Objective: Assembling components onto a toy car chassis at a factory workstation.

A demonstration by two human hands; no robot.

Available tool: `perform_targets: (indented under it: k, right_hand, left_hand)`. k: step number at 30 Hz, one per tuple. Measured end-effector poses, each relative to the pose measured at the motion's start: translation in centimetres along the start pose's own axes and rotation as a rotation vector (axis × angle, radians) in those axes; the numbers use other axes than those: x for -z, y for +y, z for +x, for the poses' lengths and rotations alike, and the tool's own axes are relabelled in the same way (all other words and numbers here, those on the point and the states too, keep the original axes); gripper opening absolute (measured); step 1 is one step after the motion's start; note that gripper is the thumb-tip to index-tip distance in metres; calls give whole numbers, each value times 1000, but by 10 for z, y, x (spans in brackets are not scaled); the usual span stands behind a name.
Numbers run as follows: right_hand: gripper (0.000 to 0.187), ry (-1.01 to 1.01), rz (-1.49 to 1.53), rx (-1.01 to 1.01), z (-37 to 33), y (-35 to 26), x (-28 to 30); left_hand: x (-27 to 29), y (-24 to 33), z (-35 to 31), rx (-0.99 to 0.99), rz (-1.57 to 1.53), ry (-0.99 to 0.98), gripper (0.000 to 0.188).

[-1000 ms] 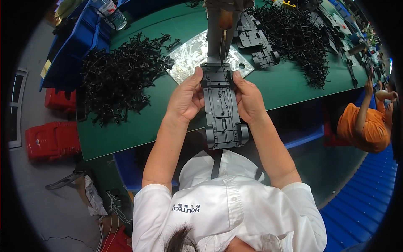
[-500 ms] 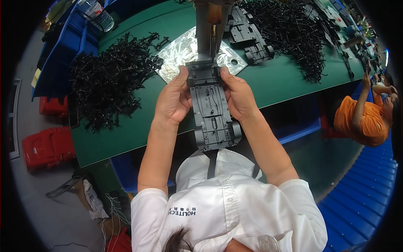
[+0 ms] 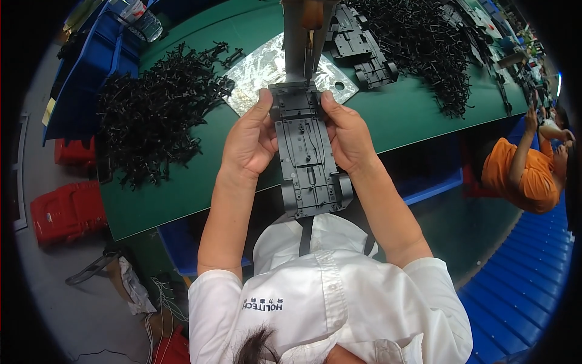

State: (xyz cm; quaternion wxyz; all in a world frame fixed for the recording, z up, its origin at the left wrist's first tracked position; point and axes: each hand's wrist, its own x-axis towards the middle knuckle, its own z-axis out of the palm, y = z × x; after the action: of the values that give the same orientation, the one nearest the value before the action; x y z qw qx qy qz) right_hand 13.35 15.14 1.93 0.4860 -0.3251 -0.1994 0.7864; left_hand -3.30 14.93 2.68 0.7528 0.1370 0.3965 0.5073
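Between my two hands is a long black plastic chassis tray [image 3: 305, 155], its ribbed, screw-bossed face turned up. My left hand [image 3: 254, 134] grips its left edge, thumb on the rim near the far end. On the opposite edge my right hand [image 3: 345, 130] holds it the same way. The tray's far end lies under the thin metal tip of an upright machine [image 3: 300, 42], above a shiny metal plate [image 3: 257, 73]. Whether tip and tray touch, I cannot tell. The fingers under the tray are hidden.
Piles of small black plastic parts lie at left [image 3: 154, 115] and right [image 3: 424, 48] on the green table [image 3: 388, 124]. Another chassis tray [image 3: 362, 45] rests beyond the plate. Blue bins [image 3: 91, 79] and a bottle [image 3: 145, 23] stand far left. A person in orange [image 3: 520, 173] sits at right.
The view has shifted slightly. The tray and both hands stay nearly in place, with the tray's near end a little farther right.
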Motion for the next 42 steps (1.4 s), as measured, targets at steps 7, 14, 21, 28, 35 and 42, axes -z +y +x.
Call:
perform_targets:
  k: [7,14,21,28,35,42]
  right_hand:
    - [37,2,18,21,0,-3,-2]
    - [36,11,19,24,0,-4,-3]
    - [37,-3,3,15,-1,-5,-3]
    - [36,18,-2,7,1,-5,-3]
    - [35,15,21,6,5,-6,-4]
    - [34,38,11,2,4,-7,-4]
  left_hand:
    - [-3,0,1,3,-21,-22,42]
    - [-3,1,1,17,-19,-22,43]
    - [-4,3,-1,14,-2,-11,44]
    - [-6,4,-1,18,-29,10,43]
    - [-2,4,4,20,-57,-28,44]
    - [-6,7,3,23,-67,-29,43]
